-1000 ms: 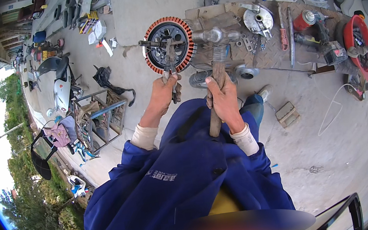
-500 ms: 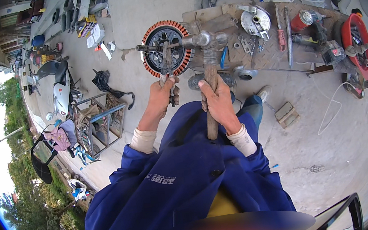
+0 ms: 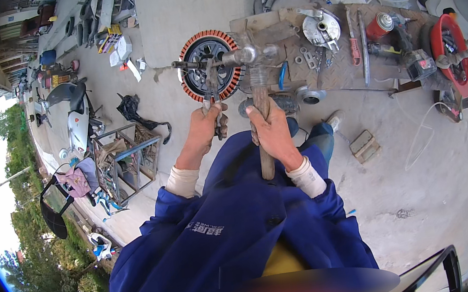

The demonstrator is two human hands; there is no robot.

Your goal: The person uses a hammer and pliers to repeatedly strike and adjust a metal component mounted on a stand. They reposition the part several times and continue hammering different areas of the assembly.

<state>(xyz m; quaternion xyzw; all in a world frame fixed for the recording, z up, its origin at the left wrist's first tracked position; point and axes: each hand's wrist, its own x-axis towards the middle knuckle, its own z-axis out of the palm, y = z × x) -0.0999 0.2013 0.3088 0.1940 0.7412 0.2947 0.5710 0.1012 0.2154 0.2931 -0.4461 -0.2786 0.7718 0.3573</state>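
Closer now, the hammer [image 3: 258, 78] my right hand [image 3: 272, 130] grips lines up with a rod [image 3: 186, 65]; my left hand [image 3: 205, 127] squeezes pliers [image 3: 211, 85].

Hands [image 3: 272, 130] clenched, wrists [image 3: 189, 156] apart — fingers [image 3: 221, 121] unclear

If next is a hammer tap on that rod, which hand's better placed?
Right, I'd say. The right hand grips the hammer, its head seemingly lined up with the rod. The left hand is occupied with the pliers, whose jaws appear to hold that rod.
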